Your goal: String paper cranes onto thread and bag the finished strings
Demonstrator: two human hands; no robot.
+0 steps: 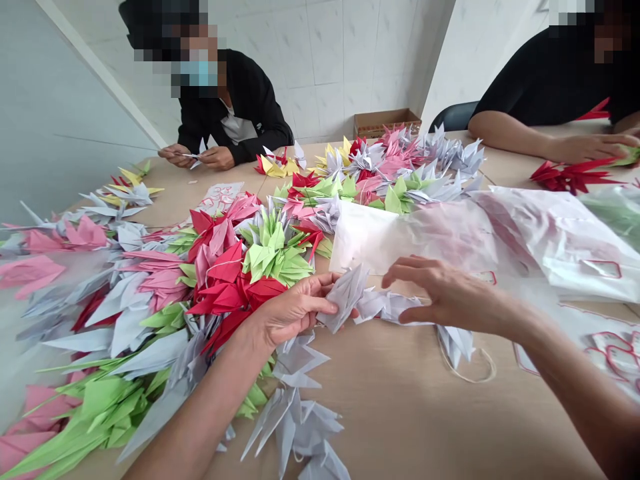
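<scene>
My left hand pinches a pale grey origami crane between thumb and fingers, at the end of a strung line of grey cranes. My right hand hovers open with spread fingers just above that line, holding nothing. A loop of pale twine trails from the cranes onto the wooden table. A dense heap of red, green, pink and grey paper cranes lies against my left wrist. More grey cranes lie loose below my left forearm.
A translucent plastic bag lies to the right. Two seated people work at the table; one far-side person's hands hold a small white paper, and a right-side person's hand is near red cranes. A cardboard box stands behind the cranes.
</scene>
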